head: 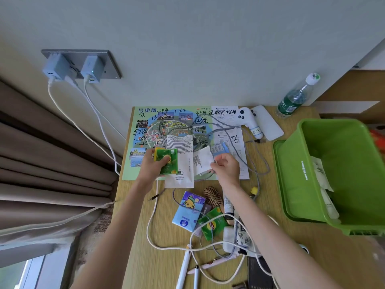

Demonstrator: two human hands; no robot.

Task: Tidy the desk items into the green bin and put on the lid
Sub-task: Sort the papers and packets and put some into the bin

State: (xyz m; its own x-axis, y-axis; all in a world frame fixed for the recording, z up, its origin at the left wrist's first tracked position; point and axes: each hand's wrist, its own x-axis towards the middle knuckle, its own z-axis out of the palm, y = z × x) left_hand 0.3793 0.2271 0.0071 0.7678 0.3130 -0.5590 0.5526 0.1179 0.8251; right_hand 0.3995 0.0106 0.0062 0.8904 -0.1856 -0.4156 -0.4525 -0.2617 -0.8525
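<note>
We are reaching over the middle of the wooden tabletop (291, 257) with both hands. Our left hand (153, 164) has its fingers closed around a green sachet (166, 160), held just above a tall white printed packet (179, 163) that lies on the illustrated map sheet (145, 130) at the tabletop's far left corner. Our right hand (226, 166) pinches the near corner of a small white paper packet (202, 161) between thumb and fingertips, over the map's near edge. A grey braided cable (245, 161) loops across the map and under that packet.

The green bin (333, 163) sits at the right edge of the tabletop, open and tilted towards us, with some white papers already inside. Its green lid (280, 180) is beneath the bin, sticking out on the bin's left side; whether it lies flat we cannot tell.

Towards the near edge lies a cluster still on the tabletop: a blue cartoon tissue pack (188, 209), a hairbrush (212, 196) just beside it, a second green sachet (212, 224), and a white cable (154, 226) curling around them. Two white pens (183, 268) lie at the near edge.

At the far edge, a white handheld controller (250, 122) rests against a flat white case (268, 122), with a plastic water bottle (295, 99) standing behind them at the wall.
</note>
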